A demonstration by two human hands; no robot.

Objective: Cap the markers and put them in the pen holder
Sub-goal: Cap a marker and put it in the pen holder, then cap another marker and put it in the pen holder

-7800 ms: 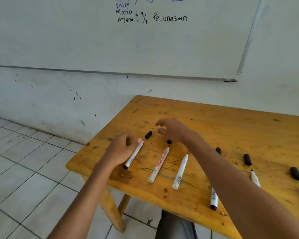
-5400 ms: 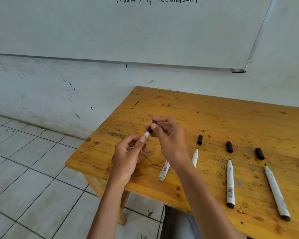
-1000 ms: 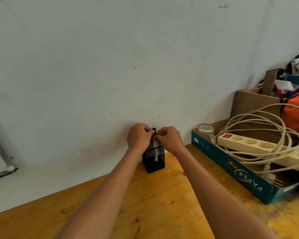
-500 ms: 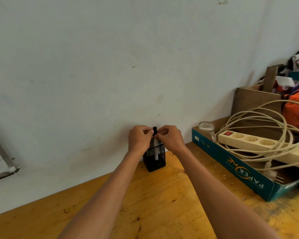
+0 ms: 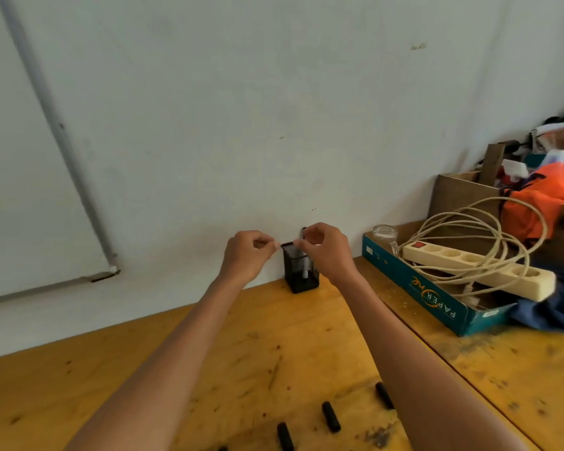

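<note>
A black mesh pen holder (image 5: 298, 278) stands on the wooden table (image 5: 258, 346) against the wall. Inside it a white marker (image 5: 305, 272) stands upright, and its black cap shows just above my right hand (image 5: 324, 253). The thumb and forefinger of that hand pinch the marker at the holder's rim. My left hand (image 5: 246, 257) hovers just left of the rim, fingers curled and thumb against forefinger, with nothing in it. Several loose black caps (image 5: 331, 416) lie on the table near the bottom edge, one partly hidden behind my right forearm.
To the right sits a teal cardboard box lid (image 5: 414, 291) with a cream power strip (image 5: 476, 266), coiled cable and a glass jar (image 5: 385, 234). Behind it are a brown box (image 5: 459, 196) and orange cloth (image 5: 544, 196). A whiteboard corner (image 5: 105, 271) is at the left.
Both hands held the marker's cap over the holder half a second ago. My left hand has since come off and drifted left. The view has tilted down, so loose caps now show.
</note>
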